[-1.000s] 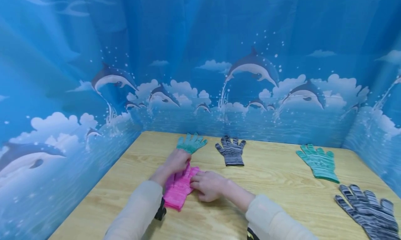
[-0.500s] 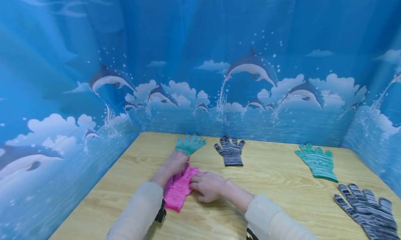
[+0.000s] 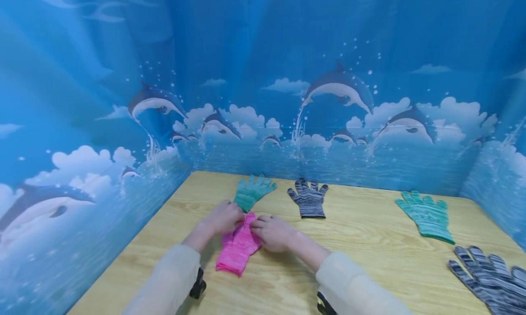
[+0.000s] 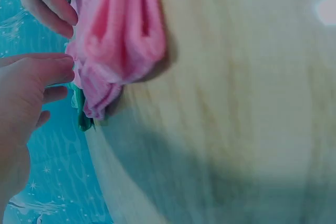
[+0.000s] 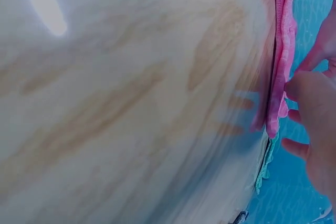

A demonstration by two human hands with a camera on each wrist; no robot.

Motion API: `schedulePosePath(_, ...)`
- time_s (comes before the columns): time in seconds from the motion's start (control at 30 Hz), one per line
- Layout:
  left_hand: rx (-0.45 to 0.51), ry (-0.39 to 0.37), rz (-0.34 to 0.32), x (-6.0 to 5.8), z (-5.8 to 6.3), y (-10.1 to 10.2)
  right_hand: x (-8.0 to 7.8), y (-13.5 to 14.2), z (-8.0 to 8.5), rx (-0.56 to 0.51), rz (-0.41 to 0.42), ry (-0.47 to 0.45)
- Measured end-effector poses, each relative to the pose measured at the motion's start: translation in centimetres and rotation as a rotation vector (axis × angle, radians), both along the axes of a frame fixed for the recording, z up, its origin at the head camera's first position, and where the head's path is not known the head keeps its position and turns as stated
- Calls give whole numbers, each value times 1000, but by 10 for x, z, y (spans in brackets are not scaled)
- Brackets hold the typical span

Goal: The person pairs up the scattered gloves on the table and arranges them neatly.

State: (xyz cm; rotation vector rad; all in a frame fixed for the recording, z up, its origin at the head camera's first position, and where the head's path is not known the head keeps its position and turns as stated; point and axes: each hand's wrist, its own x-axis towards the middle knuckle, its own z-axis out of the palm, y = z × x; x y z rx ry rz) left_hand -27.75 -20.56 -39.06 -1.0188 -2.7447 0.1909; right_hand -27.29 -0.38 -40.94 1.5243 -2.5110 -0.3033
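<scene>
A pink knit glove [image 3: 238,251] lies on the table with its cuff toward me; in the left wrist view, the pink glove [image 4: 126,35] looks loosely folded. At its far left part my left hand [image 3: 226,217] pinches the glove's finger end with bent fingers. My right hand [image 3: 274,233] holds the right edge of the same glove; the right wrist view shows the right hand [image 5: 317,114] with one fingertip against the pink edge and other fingers apart. Just beyond the left hand lies a green glove [image 3: 249,192], flat with fingers spread.
A grey-black striped glove [image 3: 310,200] lies at the back middle. To the right are another green glove [image 3: 429,217] and a larger-looking striped glove [image 3: 493,278]. Blue dolphin-print curtains [image 3: 255,77] border the wooden table [image 3: 353,251] behind and at the sides.
My left hand has shifted left, uncovering the green glove's cuff and the pink glove's upper part. My right hand has moved slightly farther up the pink glove's edge. The head view has turned slightly left.
</scene>
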Motion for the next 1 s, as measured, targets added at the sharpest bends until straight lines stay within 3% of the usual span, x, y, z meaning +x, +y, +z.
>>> schedulePosePath(0.27,-69,3,-68,4,-8,-2,-2,-4,-5,20,-45,-32)
schedulePosePath(0.57,-94,22,-39,5,-7,-6,-5,-3,-5,-25,5,-4)
schedulePosePath(1.0,-115,51,11,9,-6,-8,-6,-6,-7,-10,-54,-60)
